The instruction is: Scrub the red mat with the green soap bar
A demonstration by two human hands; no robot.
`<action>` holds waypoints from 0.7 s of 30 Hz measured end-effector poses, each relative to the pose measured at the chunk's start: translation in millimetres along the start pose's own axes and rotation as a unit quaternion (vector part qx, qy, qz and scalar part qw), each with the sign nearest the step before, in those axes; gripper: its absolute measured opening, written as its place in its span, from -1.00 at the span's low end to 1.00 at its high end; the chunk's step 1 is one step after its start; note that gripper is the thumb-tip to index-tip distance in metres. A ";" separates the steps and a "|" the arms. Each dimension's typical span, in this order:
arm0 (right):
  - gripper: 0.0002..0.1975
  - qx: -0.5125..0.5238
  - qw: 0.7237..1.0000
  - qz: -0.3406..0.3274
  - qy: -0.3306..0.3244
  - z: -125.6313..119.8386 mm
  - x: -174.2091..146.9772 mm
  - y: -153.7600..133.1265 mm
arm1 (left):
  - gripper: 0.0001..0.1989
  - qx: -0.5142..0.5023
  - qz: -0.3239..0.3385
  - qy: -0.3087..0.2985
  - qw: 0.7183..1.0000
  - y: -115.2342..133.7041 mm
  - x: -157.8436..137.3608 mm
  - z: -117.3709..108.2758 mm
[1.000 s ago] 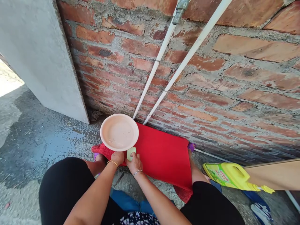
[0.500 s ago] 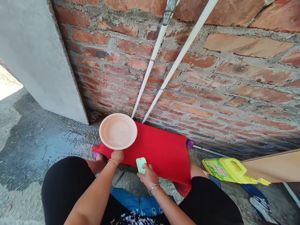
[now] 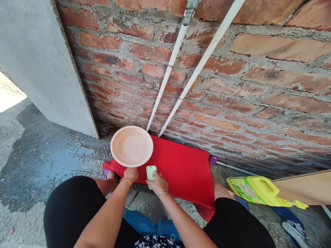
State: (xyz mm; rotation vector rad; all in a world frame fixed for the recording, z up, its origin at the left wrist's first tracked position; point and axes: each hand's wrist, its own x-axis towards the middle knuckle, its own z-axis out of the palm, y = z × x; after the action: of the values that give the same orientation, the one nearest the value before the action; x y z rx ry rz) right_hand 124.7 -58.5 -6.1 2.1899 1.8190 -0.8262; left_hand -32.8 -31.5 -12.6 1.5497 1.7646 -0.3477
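A pale pink basin [image 3: 119, 146] overlaps the left part of a red mat [image 3: 181, 165], which has a smooth upper side and shaggy red edges. Against the basin's near rim, at the mat's near edge, my left hand [image 3: 131, 174] is closed. Its fingertips are hidden, so whether it grips basin or mat does not show. My right hand [image 3: 158, 183] grasps a pale green oblong block [image 3: 150, 171] with rounded corners and a small hole near one end. The block is over the mat's near edge, just right of the basin; its underside is hidden.
A brick wall [image 3: 155, 48] with two white pipes [image 3: 203, 62] rises behind the mat. At left stands a grey slab [image 3: 46, 62] on wet concrete. A yellow jug [image 3: 254, 188] lies at right, near a blue slipper [image 3: 293, 224]. My knees flank the mat.
My right hand has moved left and slightly up with the green block, closer to the basin. My left hand stays by the basin's rim. The view has shifted a little.
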 end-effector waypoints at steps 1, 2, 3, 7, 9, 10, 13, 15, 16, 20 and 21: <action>-0.67 0.012 1.000 0.014 0.008 -1.1 1.2 3.4 | -0.59 -0.003 0.002 -0.002 1.000 -0.3 2.5 1.4; -0.67 0.024 0.999 0.022 0.019 -1.6 3.0 5.1 | -0.59 -0.006 0.004 -0.003 1.000 -0.6 4.7 2.8; -0.68 0.039 0.998 0.026 0.032 -1.7 5.3 4.6 | -0.59 -0.009 0.005 -0.003 1.000 -0.9 6.5 4.0; -0.69 0.104 0.991 0.038 0.075 1.9 19.4 -16.9 | -0.59 -0.017 0.004 0.000 1.000 -2.3 9.1 6.5; -0.71 0.125 0.988 0.042 0.076 4.2 26.8 -32.4 | -0.58 -0.022 0.000 0.004 1.000 -2.7 8.5 6.1; -0.72 0.127 0.989 0.042 0.070 4.8 29.9 -38.6 | -0.58 -0.025 -0.003 0.005 1.000 -2.7 8.1 5.6; -0.71 0.103 0.993 0.035 0.039 3.1 36.0 -44.7 | -0.56 -0.026 -0.013 0.004 1.000 -2.2 7.1 4.3; -0.68 0.072 0.997 0.030 0.025 -0.9 37.4 -37.6 | -0.56 -0.023 -0.014 -0.001 1.000 -1.5 7.8 4.1; -0.67 0.059 0.998 0.030 0.023 -3.2 37.5 -32.0 | -0.56 -0.022 -0.014 -0.004 1.000 -1.1 8.6 4.2; -0.67 0.055 0.996 0.054 0.035 -6.3 33.3 -14.1 | -0.54 -0.023 -0.011 -0.008 1.000 -0.8 14.1 5.5; -0.68 0.064 0.996 0.056 0.039 -4.3 30.9 -14.1 | -0.53 -0.022 -0.009 -0.006 1.000 -1.2 15.2 5.9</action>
State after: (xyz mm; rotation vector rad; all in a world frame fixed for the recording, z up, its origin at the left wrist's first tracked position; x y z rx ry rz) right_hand 115.7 -26.8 -15.6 2.4112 1.7015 -0.8660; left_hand -31.6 -24.4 -27.3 1.4987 1.7667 -0.3235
